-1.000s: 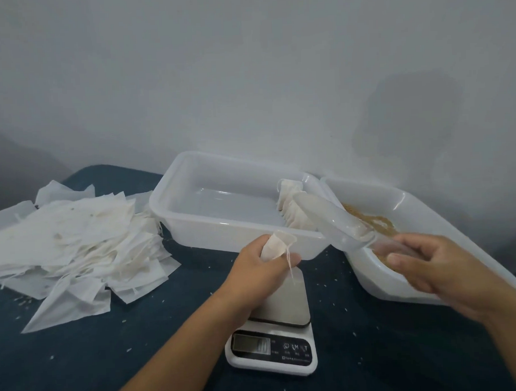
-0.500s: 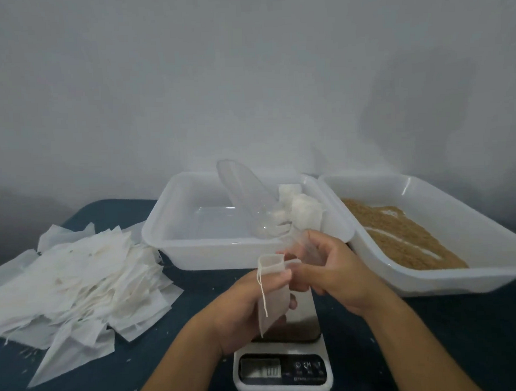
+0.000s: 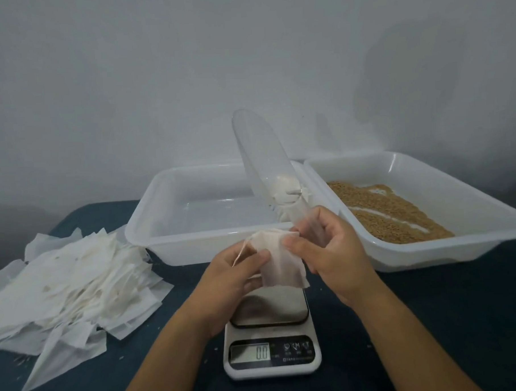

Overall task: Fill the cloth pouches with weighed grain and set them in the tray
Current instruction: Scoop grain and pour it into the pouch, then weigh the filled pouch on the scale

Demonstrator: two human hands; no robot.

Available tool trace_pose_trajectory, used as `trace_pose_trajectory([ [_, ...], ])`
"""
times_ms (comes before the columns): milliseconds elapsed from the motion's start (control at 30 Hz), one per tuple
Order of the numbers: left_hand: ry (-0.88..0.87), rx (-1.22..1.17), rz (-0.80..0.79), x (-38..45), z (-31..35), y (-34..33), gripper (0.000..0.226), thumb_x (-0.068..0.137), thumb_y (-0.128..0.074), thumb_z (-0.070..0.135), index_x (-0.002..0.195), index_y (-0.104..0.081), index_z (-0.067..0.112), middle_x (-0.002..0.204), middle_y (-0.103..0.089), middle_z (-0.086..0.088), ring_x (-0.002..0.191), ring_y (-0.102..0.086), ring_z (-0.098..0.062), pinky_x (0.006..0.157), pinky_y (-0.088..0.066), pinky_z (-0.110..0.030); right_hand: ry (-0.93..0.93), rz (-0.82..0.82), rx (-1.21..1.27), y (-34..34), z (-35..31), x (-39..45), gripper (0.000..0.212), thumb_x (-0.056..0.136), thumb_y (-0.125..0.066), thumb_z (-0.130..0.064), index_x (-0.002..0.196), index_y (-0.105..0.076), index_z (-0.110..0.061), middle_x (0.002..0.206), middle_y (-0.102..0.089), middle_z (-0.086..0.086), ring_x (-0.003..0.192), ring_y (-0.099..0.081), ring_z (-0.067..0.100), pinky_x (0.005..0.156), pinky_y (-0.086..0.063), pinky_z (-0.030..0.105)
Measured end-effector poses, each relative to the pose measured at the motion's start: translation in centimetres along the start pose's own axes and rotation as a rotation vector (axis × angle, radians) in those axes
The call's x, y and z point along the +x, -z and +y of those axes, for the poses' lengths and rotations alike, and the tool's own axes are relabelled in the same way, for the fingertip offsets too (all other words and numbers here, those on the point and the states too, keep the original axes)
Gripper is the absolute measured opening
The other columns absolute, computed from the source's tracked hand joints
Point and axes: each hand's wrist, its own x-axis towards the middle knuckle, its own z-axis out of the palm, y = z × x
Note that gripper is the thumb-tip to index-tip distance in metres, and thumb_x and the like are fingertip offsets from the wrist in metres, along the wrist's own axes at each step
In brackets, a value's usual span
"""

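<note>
Head view — scoop point(image 3: 261, 153) blocks tray point(image 3: 152, 229); scale point(image 3: 272, 351) beneath pouch point(image 3: 280, 262).

Both hands point(image 3: 233, 273) point(image 3: 333, 251) hold a pouch point(image 3: 280, 259) above the scale point(image 3: 270, 342).

Behind the one scale point(image 3: 271, 336) sit two white trays point(image 3: 152, 229). One clear scoop point(image 3: 264, 162), one held pouch point(image 3: 279, 262), two hands.

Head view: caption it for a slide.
Both hands hold a cloth pouch above the scale; the right hand also grips a clear scoop.
</note>
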Motion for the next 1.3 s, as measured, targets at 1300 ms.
trace_pose_trajectory([
  [1300, -0.018, 0.755, 0.662, 1.7, -1.4, 5.8, 0.025, 0.097, -0.064, 0.042, 0.081, -0.07, 0.023, 0.072, -0.066, 0.012, 0.068, -0.059, -0.005, 0.065, -0.042, -0.027, -0.019, 0.214, -0.365, 1.0, 3.8, 0.7, 0.021, 0.086, -0.081, -0.043, 0.085, -0.063, -0.032, 0.088, -0.074, -0.014, 0.058, -0.061, 0.0, 0.056, -0.051, 0.02],
])
